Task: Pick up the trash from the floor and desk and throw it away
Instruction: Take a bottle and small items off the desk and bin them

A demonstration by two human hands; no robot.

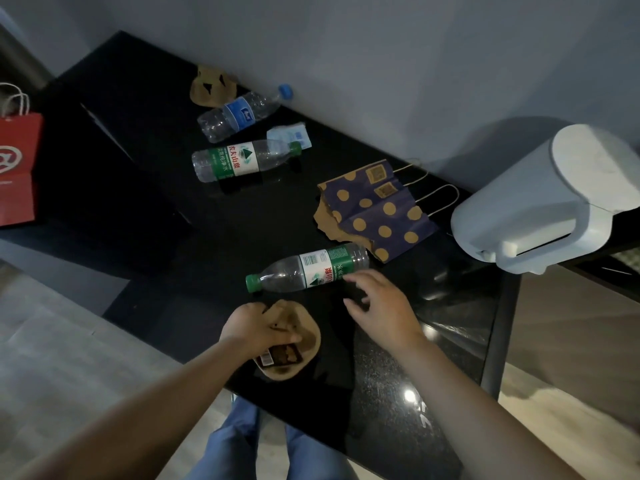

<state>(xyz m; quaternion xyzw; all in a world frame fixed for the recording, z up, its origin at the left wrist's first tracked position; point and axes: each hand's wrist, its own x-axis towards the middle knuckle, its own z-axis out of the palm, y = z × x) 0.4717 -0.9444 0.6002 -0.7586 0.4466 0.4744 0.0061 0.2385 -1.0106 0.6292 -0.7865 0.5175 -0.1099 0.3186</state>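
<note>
On the black desk (214, 237) my left hand (256, 329) grips a crumpled brown paper wrapper (304, 337) together with a small dark packet (282, 355) near the front edge. My right hand (379, 303) hovers with spread fingers, its fingertips touching the nearest empty green-capped bottle (308, 268), which lies on its side. Farther back lie a second green-label bottle (242, 159), a blue-label bottle (242, 112), a blue-white sachet (291, 135), another brown paper scrap (211, 88) and a torn navy dotted paper bag (374, 209).
A white electric kettle (540, 199) stands at the desk's right end by the grey wall. A red paper bag (17, 168) sits at the far left. Pale floor shows at left, and my blue-trousered legs (242, 441) are below the desk's front edge.
</note>
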